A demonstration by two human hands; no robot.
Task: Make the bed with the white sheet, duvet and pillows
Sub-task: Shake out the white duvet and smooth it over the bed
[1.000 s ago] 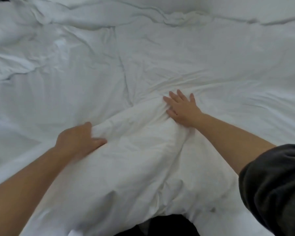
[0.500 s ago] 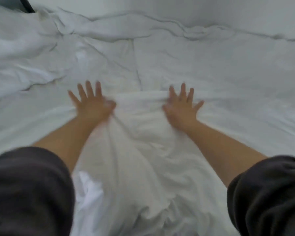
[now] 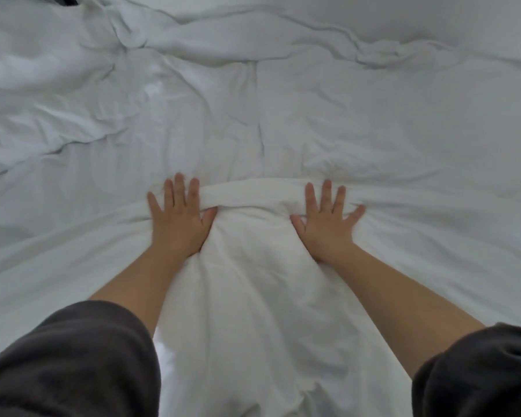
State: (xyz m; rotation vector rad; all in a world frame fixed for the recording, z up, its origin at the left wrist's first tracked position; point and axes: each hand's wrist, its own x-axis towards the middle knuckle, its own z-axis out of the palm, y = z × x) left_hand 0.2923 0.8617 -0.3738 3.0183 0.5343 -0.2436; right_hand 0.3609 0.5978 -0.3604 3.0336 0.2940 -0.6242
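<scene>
Duvet (image 3: 253, 296), or what looks like it, is spread on the bed near the person, w/ its thick rolled edge (image 3: 253, 191) bunched up between the hands. More white bedding (image 3: 373, 115) beyond is seen v. wrinkled; no pillows are seen. So the job is judged approx half done. L hand (image 3: 179, 224) & R hand (image 3: 325, 227) are laid flat, fingers spread, pressed down on the duvet; nothing is gripped.

A wrinkled white duvet (image 3: 283, 115) lies spread over the bed (image 3: 478, 19).

No readable text (bedding plain white).
</scene>
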